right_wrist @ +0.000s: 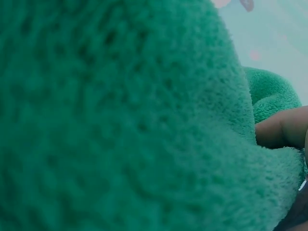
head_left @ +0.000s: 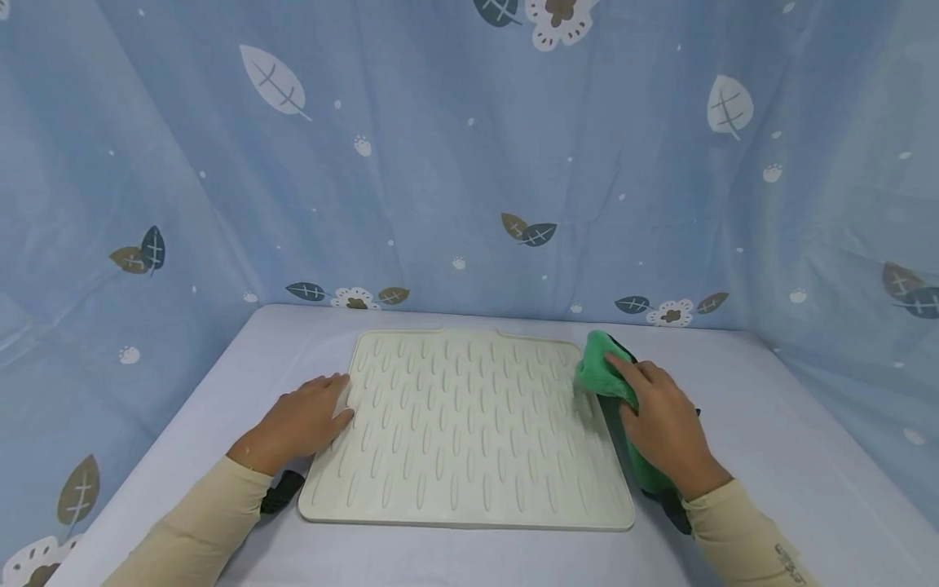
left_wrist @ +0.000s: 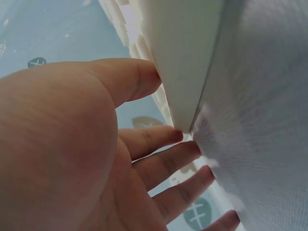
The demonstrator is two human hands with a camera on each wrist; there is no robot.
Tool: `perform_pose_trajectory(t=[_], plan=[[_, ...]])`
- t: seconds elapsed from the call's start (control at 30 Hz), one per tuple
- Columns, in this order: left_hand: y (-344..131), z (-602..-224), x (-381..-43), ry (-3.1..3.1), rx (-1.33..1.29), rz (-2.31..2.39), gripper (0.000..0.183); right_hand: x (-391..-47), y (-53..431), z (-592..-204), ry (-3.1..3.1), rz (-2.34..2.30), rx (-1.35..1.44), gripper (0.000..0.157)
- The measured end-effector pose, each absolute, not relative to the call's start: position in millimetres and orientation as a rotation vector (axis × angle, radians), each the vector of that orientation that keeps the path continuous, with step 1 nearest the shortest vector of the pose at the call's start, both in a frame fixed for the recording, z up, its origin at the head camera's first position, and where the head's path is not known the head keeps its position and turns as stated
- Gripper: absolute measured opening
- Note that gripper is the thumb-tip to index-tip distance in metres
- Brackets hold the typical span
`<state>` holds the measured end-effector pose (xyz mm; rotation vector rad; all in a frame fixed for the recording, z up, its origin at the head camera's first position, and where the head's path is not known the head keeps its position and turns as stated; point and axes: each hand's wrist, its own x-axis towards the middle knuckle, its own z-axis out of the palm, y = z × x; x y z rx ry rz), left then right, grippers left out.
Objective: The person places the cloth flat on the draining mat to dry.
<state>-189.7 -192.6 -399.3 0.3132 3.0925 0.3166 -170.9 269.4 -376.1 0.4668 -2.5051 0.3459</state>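
A cream draining mat [head_left: 469, 432] with rows of raised oval ribs lies flat in front of me. Along its left edge rests my left hand [head_left: 299, 420]. In the left wrist view, the thumb [left_wrist: 139, 79] meets the side of the mat [left_wrist: 185, 53], while the other fingers are extended and spread. My right hand [head_left: 663, 428] grips a fluffy green cloth [head_left: 600, 371] at the mat's upper right corner. The cloth has a dark edging and hangs down along the mat's right side. It fills most of the right wrist view, where a finger [right_wrist: 284, 129] presses into its folds.
A white cloth covers the table [head_left: 763, 424] beneath the mat. Blue curtain fabric [head_left: 440, 163] with leaf and flower prints hangs behind the table and along both sides.
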Motion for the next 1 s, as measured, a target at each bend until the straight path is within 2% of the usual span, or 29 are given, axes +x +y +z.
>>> perform_pose_trajectory(t=[1.0], plan=[[-196.0, -403.3, -190.6, 3.100, 0.325, 0.305, 0.061, -160.5, 246.8, -364.7, -2.343, 0.253, 0.595, 0.076]])
